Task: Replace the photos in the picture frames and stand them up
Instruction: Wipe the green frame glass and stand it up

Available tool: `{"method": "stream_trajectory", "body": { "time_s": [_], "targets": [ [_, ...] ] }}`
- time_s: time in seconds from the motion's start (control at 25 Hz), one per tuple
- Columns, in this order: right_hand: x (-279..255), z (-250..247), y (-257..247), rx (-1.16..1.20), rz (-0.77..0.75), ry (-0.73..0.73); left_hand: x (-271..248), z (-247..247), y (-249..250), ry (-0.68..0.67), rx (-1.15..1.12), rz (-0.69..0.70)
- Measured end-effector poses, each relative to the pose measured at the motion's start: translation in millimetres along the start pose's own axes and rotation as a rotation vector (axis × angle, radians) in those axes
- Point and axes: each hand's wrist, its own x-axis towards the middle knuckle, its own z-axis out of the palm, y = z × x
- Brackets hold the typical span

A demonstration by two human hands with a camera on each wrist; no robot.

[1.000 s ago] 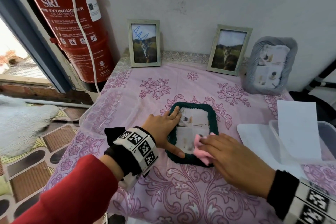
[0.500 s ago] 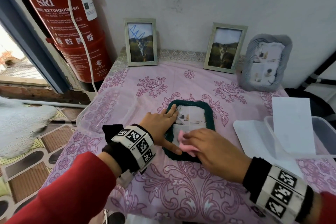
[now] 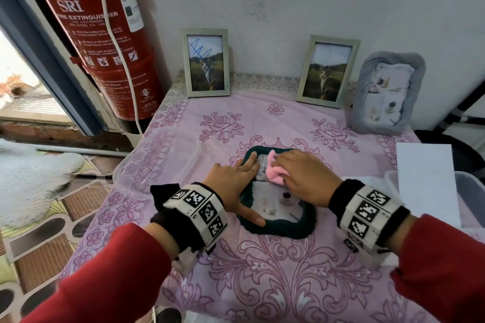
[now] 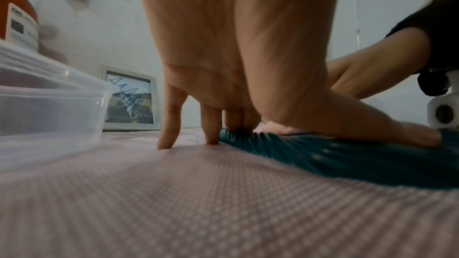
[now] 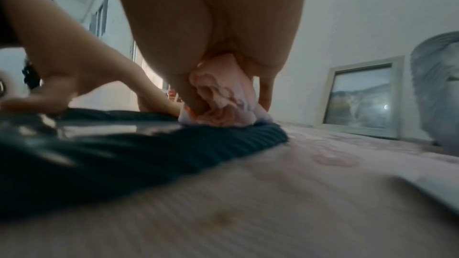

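Here, a pink floral tabletop (image 3: 275, 270) stood against a white wall.
Left hand (image 3: 231, 186) lay flat, fingers spread, on the green frame (image 3: 288, 228); right hand (image 3: 307, 178) clutched a pink cloth (image 3: 274, 174) beside it.

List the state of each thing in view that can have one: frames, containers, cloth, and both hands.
Green frame: lying flat, face up, photo inside.
Pink cloth: bunched, pressed on the green frame's glass.
Left hand: fingers straight, steadying the frame's left edge.
Right hand: gripping the cloth.
Left wooden frame: standing, photo scribbled in blue.
Right wooden frame: standing.
Grey frame: standing against the wall.
Left clear container: open.
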Motion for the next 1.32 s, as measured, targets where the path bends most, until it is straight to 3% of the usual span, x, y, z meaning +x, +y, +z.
{"method": "stream_trajectory", "body": {
  "time_s": [0.28,0.44,0.64,0.76,0.96,1.12,1.2,1.32],
  "targets": [
    [-56.1,17.8,-31.3,0.165,-0.237,-0.027,-1.3,1.1,-1.8,0.035,-0.001,-0.005],
    [-79.3,12.5,-8.0,-0.01,-0.133,-0.001,-2.1,0.3,-1.1,0.022,-0.007,0.001],
    [-39.1,3.7,12.2,-0.111,-0.034,-0.022,-0.4,1.2,-1.1,-0.006,-0.014,-0.004],
    [-17.6,3.1,4.1,0.044,-0.026,0.019,0.1,0.5,-0.9,-0.023,-0.017,-0.01],
    [-34.1,10.0,-2.3,0.187,-0.077,0.02,-3.2,-4.9,1.5,-0.056,-0.033,-0.028],
    [-42.2,4.1,-3.8,0.318,0.108,-0.045,-7.2,-7.8,8.8,-0.091,-0.052,-0.052],
    [-42.6,-0.2,-5.0,0.392,0.117,-0.074,-10.5,-8.4,11.8,-0.101,-0.062,-0.057],
    [-42.3,-2.2,-8.4,0.561,0.093,0.088,-13.0,-11.6,16.1,-0.075,-0.033,-0.057]
  ]
}}
